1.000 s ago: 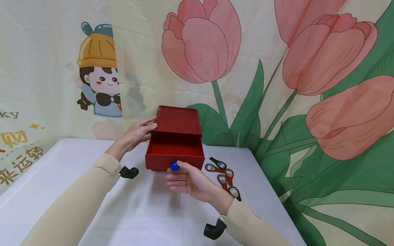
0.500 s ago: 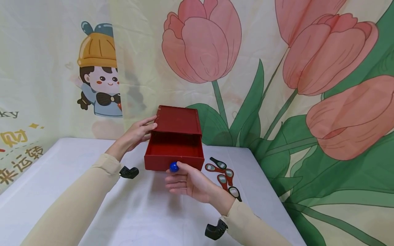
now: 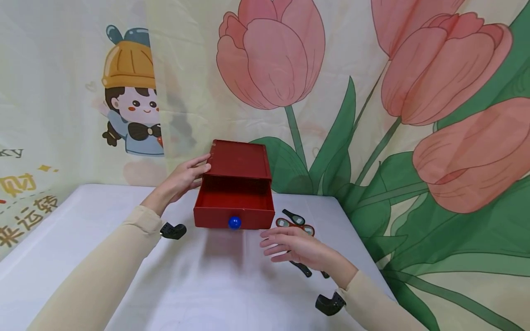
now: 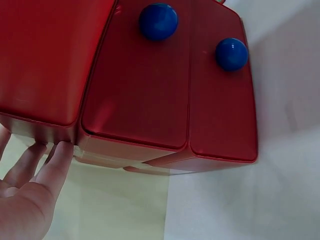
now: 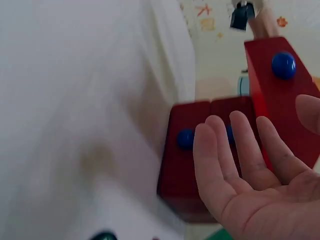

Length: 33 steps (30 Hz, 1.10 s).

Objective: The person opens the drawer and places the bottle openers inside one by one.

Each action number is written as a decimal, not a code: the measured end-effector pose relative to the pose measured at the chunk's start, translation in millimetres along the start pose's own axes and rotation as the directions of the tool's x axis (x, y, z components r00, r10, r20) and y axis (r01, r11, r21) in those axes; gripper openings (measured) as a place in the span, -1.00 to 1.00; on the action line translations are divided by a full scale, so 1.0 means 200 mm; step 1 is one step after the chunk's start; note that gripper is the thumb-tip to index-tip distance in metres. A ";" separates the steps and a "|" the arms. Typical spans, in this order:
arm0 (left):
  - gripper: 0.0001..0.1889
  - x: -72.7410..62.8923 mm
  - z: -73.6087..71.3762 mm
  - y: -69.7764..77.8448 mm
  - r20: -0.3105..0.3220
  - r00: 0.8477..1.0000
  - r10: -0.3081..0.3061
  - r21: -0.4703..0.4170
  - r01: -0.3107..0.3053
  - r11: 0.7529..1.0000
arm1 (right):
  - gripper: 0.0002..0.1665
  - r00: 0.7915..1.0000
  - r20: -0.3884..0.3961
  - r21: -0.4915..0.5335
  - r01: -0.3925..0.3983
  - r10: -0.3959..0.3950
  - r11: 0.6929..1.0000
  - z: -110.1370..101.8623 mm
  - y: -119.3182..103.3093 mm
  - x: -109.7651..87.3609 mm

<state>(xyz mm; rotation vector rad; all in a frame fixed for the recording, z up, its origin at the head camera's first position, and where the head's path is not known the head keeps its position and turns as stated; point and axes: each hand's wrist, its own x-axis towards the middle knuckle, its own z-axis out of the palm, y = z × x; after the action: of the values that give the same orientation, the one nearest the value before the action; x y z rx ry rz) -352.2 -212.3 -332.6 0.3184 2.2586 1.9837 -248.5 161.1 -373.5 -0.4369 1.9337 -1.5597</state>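
Plainly, an outstretched left hand (image 3: 175, 184) touches the blue-knobbed red box (image 3: 240, 158); the right hand (image 3: 300, 247) splays empty.

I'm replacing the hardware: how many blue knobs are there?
3: a top knob on the pulled-out drawer, a middle knob and a bottom knob on the closed drawers beneath.

The person wears long, plain cream-beige sleeves, the left sleeve (image 3: 95, 271) and the right sleeve (image 3: 381, 301) both reaching the wrist, with soft creases at the cuffs. The left hand (image 3: 178, 181) and right hand (image 3: 298, 246) are bare. Beside each cuff juts a black, bent, blocky wrist piece, the left piece (image 3: 174, 231) and right piece (image 3: 329, 305) alike, dotted with small holes.
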 end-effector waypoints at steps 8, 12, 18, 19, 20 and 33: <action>-0.26 -0.01 0.00 0.00 0.001 1.000 0.001 0.004 -0.001 1.000 | -0.43 0.980 -0.185 -0.314 0.010 -0.071 0.949 -0.20 0.09 -0.12; -0.26 -0.01 0.00 0.00 -0.001 1.000 0.001 0.011 -0.001 1.000 | -0.48 0.962 -0.245 -0.413 0.005 -0.116 0.911 -0.24 0.14 -0.15; -0.25 -0.01 0.00 0.00 -0.002 1.000 0.001 0.011 -0.001 1.000 | -0.47 0.935 -0.290 -0.577 -0.003 -0.202 0.817 -0.27 0.24 -0.17; -0.25 0.00 0.00 0.00 -0.003 1.000 0.003 0.010 -0.003 1.000 | -0.45 0.932 -0.289 -0.597 0.003 -0.218 0.802 -0.28 0.26 -0.17; -0.25 0.00 0.00 0.00 -0.003 1.000 0.005 0.010 -0.005 1.000 | -0.43 0.930 -0.284 -0.613 0.010 -0.232 0.790 -0.28 0.27 -0.17; -0.25 0.00 0.00 0.00 -0.011 1.000 0.006 0.007 -0.006 1.000 | -0.35 0.935 -0.210 -0.744 0.035 -0.284 0.667 -0.27 0.47 -0.10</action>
<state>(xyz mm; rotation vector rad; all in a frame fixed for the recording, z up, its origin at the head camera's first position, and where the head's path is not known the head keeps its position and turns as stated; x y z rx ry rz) -351.7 -213.4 -333.4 0.3163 2.2746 1.9851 -257.2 238.4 -451.9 -0.7422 2.8287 -0.8933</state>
